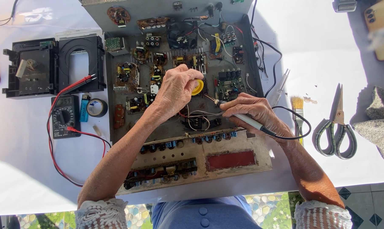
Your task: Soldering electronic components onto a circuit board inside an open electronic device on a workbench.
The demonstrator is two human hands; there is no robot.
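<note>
Both forearms reach over the opened amplifier chassis [183, 85]; right hand [257, 112] grips a soldering iron [243, 118] like a pen, its long axis pointing left toward the wires, while left hand [177, 91] pinches a yellow solder spool [197, 87] just up-left of the tip

Bare cloth between chassis [115, 106] and scissors [337, 127], save brush [298, 111].

White-clothed table [327, 55]: opened amplifier chassis [181, 106], multimeter [65, 116], scissors [337, 127], brush [297, 111].
</note>
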